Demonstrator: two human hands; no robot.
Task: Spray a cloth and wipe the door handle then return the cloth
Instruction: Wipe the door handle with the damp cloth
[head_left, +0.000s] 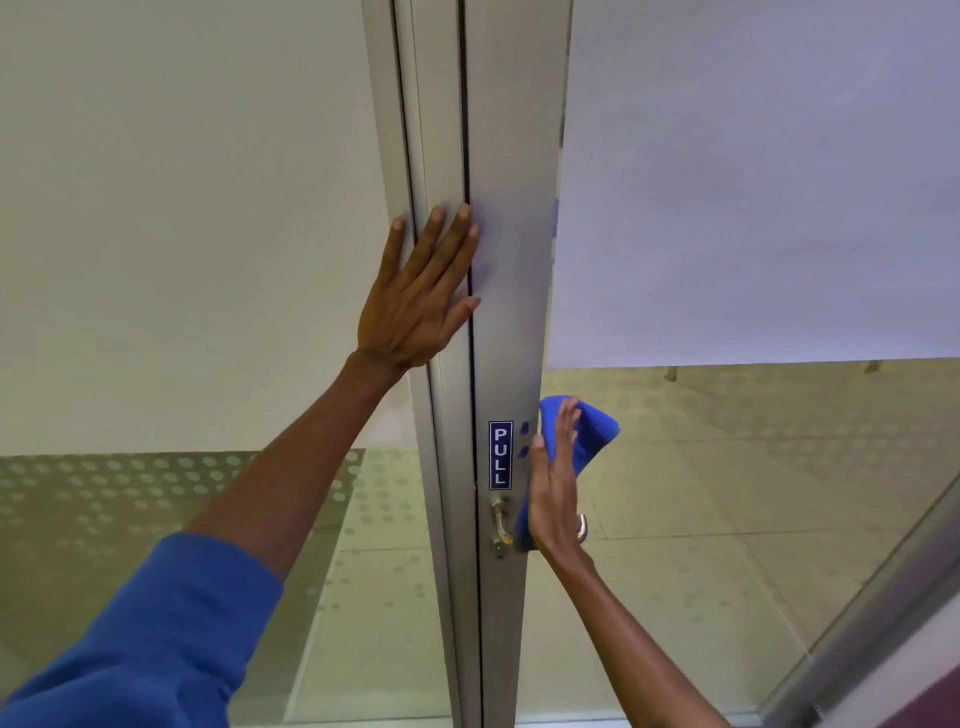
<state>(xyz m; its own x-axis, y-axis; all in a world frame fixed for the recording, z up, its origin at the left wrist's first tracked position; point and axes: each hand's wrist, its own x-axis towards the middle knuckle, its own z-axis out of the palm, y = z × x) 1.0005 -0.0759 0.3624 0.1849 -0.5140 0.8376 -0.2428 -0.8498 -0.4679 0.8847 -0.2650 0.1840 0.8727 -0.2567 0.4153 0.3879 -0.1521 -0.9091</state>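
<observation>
A blue cloth (587, 431) is pressed against the edge of the grey metal door stile (511, 291) by my right hand (553, 499), whose fingers lie flat and stretched over it. Just below and left is the silver lever door handle (500, 519); its far end (583, 527) shows past my right hand, which covers the middle. My left hand (421, 296) rests flat and open on the door frame higher up, fingers spread, holding nothing. A blue PULL sign (501, 455) sits above the handle.
Frosted glass panels (753, 182) fill both sides of the stile. Lower glass with dotted film (156, 493) shows tiled floor (701, 519) beyond. A slanted metal rail (872, 613) stands at the lower right.
</observation>
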